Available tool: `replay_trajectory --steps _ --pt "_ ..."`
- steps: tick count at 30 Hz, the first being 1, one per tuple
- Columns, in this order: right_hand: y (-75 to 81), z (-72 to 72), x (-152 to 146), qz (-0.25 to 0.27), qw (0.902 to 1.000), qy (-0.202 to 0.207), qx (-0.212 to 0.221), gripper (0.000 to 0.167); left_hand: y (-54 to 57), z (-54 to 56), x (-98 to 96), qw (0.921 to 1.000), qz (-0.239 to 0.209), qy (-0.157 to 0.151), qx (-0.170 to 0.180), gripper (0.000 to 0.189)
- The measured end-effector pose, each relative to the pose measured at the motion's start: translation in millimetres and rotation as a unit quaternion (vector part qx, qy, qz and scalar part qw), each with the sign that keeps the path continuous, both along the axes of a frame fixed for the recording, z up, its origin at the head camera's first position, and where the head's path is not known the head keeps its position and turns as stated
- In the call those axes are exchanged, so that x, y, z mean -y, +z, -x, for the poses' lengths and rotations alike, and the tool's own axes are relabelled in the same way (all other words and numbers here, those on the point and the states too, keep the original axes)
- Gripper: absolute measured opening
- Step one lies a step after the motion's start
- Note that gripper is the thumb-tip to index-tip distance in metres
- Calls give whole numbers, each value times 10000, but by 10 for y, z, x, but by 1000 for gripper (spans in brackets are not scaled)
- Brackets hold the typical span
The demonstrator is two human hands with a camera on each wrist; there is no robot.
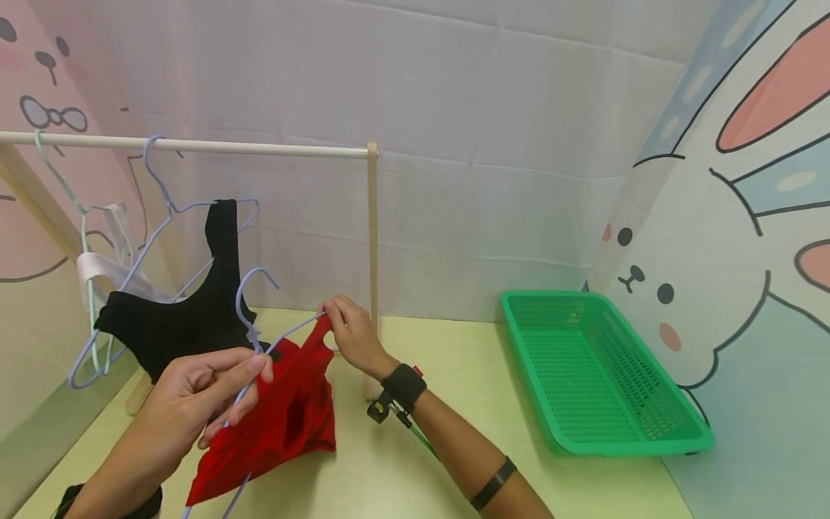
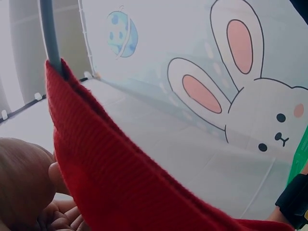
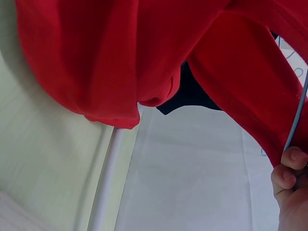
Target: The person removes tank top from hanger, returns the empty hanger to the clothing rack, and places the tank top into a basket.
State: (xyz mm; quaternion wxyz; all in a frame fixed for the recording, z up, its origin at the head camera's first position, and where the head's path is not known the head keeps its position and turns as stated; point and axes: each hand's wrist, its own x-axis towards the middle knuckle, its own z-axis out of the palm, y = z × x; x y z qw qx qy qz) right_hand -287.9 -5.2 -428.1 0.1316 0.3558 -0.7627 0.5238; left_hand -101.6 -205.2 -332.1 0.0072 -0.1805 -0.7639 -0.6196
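Note:
A red garment (image 1: 285,411) hangs partly on a light-blue wire hanger (image 1: 241,292), its lower wire showing below the cloth. My left hand (image 1: 207,393) pinches the hanger just below its hook. With my right hand (image 1: 353,331) I grip a red strap against the hanger's far shoulder. The right wrist view shows the fingers (image 3: 293,158) curled on the strap and the wire. In the left wrist view, the red cloth (image 2: 120,163) fills the front, with a hanger wire passing into its fold and part of the left hand (image 2: 24,178) beside it.
A white rail (image 1: 272,147) on wooden posts holds a black top (image 1: 175,324) on a blue hanger and a white garment (image 1: 110,270) on a pale green hanger, at left. A green basket (image 1: 551,404) stands at right on the pale table (image 1: 454,447).

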Motion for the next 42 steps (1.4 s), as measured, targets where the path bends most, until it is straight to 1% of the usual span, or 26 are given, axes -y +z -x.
replay_trajectory --steps 5,11,17,24,31,36,42 --pt "23 -23 5 45 9999 -102 -5 31 1 -8 -8 9999 -22 123 -44 19" --pt "44 -39 16 129 9997 -193 126 32 6 -19 -5 9997 10 229 -64 19" --pt "38 -40 31 109 9992 -330 214 32 2 -23 -7 9995 126 253 -132 19" --pt "48 -72 51 144 9985 -454 285 31 -7 -24 -4 9993 136 314 -152 18" --pt "56 -67 69 110 9973 -673 269 32 -2 -34 1 9989 209 347 -215 18" --pt "59 -75 67 84 9965 -719 411 32 -2 -40 6 9990 230 352 -170 18" --pt "66 -94 67 83 9960 -772 452 32 -16 -47 26 9988 328 345 -87 20"
